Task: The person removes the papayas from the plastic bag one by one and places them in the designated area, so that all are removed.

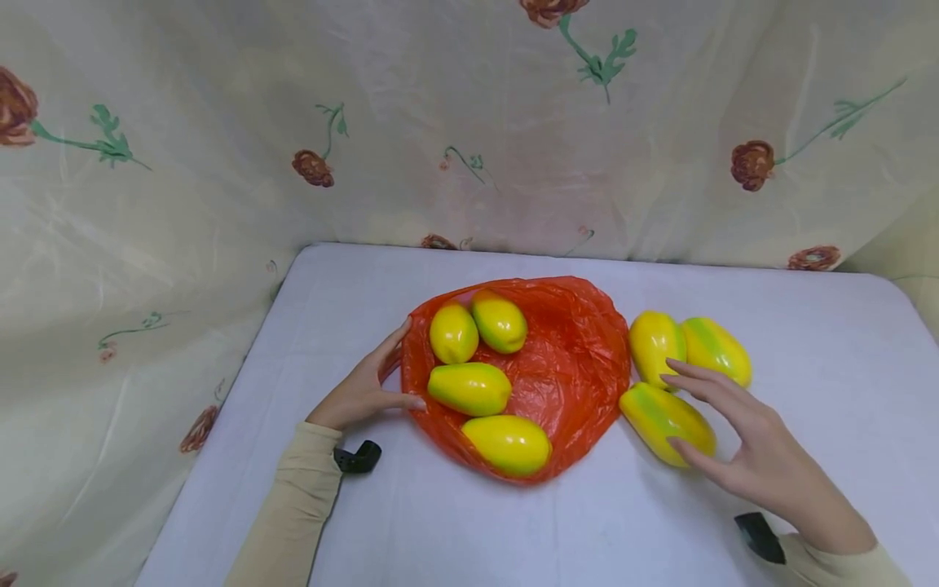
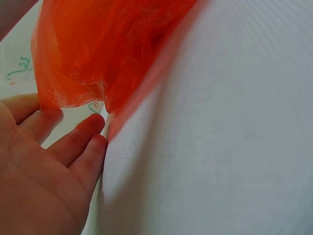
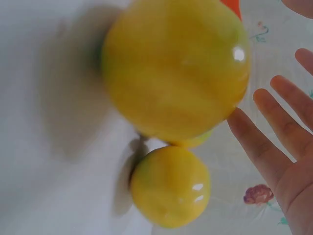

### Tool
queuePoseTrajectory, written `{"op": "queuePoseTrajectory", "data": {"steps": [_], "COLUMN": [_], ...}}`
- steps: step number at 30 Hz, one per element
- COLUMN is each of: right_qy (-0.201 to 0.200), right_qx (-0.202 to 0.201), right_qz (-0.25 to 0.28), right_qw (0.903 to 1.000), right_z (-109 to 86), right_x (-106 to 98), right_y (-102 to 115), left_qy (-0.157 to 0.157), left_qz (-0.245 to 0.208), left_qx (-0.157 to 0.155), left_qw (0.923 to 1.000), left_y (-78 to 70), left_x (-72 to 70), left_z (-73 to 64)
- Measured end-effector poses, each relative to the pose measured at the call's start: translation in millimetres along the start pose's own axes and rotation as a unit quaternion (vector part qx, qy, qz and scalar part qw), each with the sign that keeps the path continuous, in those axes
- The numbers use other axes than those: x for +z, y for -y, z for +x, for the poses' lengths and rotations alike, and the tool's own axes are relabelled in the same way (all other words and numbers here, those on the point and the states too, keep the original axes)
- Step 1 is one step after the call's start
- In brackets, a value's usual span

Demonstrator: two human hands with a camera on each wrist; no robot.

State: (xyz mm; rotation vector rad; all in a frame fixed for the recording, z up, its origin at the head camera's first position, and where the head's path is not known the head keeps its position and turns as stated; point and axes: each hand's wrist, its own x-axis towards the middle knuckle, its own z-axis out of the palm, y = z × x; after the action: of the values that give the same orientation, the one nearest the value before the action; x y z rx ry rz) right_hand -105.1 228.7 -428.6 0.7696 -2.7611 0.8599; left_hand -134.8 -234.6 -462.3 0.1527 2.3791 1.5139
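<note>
Now, right hand: the bare right hand [image 1: 763,456] is hovering with fingers and thumb spread wide, gripping nothing; whether a fingertip is touching fruit, I cannot tell
Nearest fruit: a glossy yellow oval fruit with a green streak [image 1: 663,420] is lying on the white cloth-covered table [image 1: 455,538], just left of the right palm, between thumb and fingertips
Long axis: it is slanting from upper left to lower right in the head view, so the thumb-to-finger gap is, I judge, roughly crossing its width
Neighbours: two more yellow oval fruits [image 1: 655,338] are lying side by side just beyond it
Red bag: a crinkled, thin red plastic bag [image 1: 572,359] is spreading open just left of that fruit, holding four glossy yellow-green oval fruits [image 1: 469,389]
Left hand: the bare left hand [image 1: 363,395] is resting against the bag's left edge, fingers loosely extended, well apart from the loose fruit; the right is being nearer
</note>
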Motion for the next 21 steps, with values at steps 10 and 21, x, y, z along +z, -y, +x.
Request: {"op": "queuePoseTrajectory", "data": {"steps": [10, 21], "right_qy": [-0.003, 0.011], "right_qx": [-0.035, -0.032], "right_qz": [0.008, 0.015], "right_qw": [0.9994, 0.9993], "right_z": [18.2, 37.7], "right_x": [0.8, 2.1], "right_y": [11.4, 19.1], "left_qy": [0.001, -0.007], "left_qz": [0.001, 0.01], "left_qx": [-0.002, -0.004], "left_qw": [1.0, 0.9999], "left_y": [-3.3, 11.6], "left_x": [0.0, 0.6], "left_z": [-1.0, 6.4]}}
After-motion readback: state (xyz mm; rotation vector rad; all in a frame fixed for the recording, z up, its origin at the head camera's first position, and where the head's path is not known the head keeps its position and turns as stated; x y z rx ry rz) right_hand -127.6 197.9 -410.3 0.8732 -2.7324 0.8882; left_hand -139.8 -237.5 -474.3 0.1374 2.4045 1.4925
